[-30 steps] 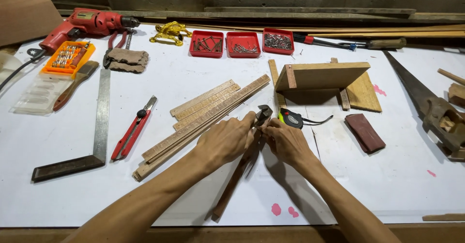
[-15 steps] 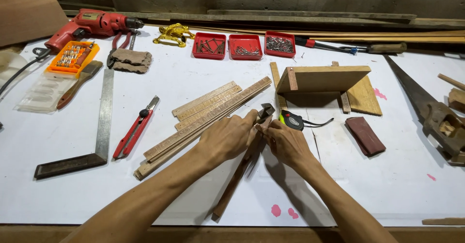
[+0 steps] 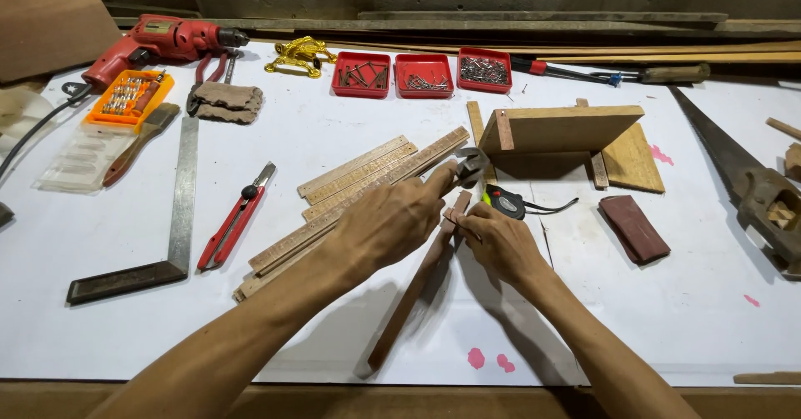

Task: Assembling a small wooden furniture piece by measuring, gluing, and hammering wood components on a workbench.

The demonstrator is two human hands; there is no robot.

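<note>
A hammer lies at an angle on the white table, its long wooden handle (image 3: 409,302) running toward me and its dark metal head (image 3: 472,165) pointing away. My left hand (image 3: 388,225) is closed over the top of the handle, index finger stretched to the head. My right hand (image 3: 501,242) pinches the handle just below the head from the right side. Whether something small sits between those fingertips is hidden. Several ruled wooden strips (image 3: 367,181) lie fanned just left of my left hand.
A small wooden shelf piece (image 3: 567,127), a tape measure (image 3: 506,202) and a brown sanding block (image 3: 634,229) lie to the right. A red utility knife (image 3: 235,216), a steel square (image 3: 179,194), a red drill (image 3: 158,42), three red nail trays (image 3: 424,75) and a handsaw (image 3: 751,177) surround them.
Both hands stay on the hammer at nearly the same spot. The view has shifted only slightly.
</note>
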